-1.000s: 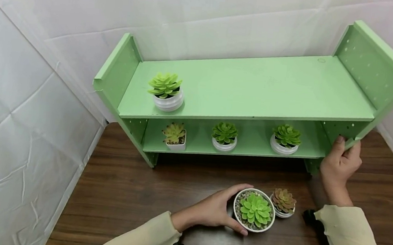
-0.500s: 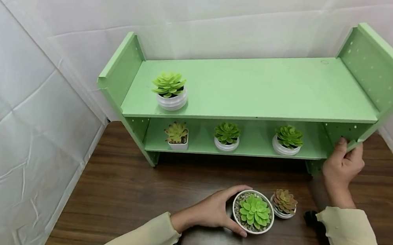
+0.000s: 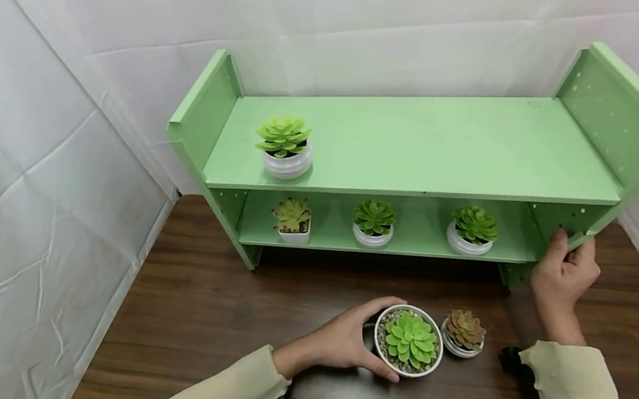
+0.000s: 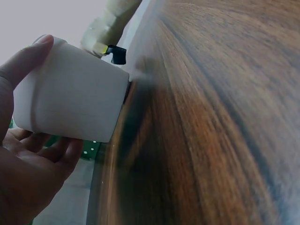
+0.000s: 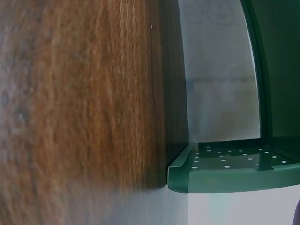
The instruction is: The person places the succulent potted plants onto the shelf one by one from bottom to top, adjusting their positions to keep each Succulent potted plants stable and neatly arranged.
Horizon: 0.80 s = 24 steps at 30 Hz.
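Note:
My left hand (image 3: 343, 338) curves around a round white pot holding a bright green succulent (image 3: 411, 340) and grey pebbles, in front of the shelf. In the left wrist view, thumb and fingers grip opposite sides of the white pot (image 4: 77, 91), its base close over the wooden tabletop. A reddish-brown succulent (image 3: 465, 330) in a small white pot stands just right of it. My right hand (image 3: 563, 271) holds the front edge of the right side panel of the green shelf (image 3: 429, 142). The right wrist view shows the panel's dotted lower end (image 5: 229, 164) on the wood.
One potted succulent (image 3: 285, 146) stands at the left of the upper level. On the lower level are a yellowish succulent in a square pot (image 3: 294, 221) and two green ones, in the middle (image 3: 374, 223) and at the right (image 3: 472, 230). White sheeting (image 3: 370, 31) hangs behind.
The left hand and its pot have shifted slightly left, widening the gap to the reddish-brown succulent. The right hand keeps its grip on the panel. The head view has shifted a little.

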Motion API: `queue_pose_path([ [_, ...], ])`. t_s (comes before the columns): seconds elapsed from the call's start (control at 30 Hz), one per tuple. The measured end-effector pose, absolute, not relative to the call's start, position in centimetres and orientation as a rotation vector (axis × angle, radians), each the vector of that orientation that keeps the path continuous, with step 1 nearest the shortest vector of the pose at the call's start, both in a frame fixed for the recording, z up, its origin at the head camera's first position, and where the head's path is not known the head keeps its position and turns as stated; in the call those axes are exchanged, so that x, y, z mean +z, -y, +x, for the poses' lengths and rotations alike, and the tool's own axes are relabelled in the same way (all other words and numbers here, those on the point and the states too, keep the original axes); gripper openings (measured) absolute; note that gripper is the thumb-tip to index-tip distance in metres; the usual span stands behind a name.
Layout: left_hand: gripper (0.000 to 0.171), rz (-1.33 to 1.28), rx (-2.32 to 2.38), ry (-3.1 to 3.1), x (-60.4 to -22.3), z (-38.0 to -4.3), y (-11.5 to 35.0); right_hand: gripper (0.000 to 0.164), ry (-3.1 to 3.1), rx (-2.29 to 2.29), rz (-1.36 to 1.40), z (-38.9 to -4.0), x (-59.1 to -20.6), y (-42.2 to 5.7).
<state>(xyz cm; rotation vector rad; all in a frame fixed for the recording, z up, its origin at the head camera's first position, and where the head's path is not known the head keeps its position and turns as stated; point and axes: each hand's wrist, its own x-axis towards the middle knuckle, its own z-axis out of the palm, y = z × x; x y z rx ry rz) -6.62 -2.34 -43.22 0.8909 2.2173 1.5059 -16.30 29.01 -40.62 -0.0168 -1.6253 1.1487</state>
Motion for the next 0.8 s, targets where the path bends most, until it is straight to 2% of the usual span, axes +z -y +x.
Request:
queue_pose_path([
  [0.8, 0.101, 0.892, 1.622, -2.289, -39.3, -6.3, 3.6, 0.021, 1.662, 1.139, -0.030, -16.1, -40.4, -29.1],
])
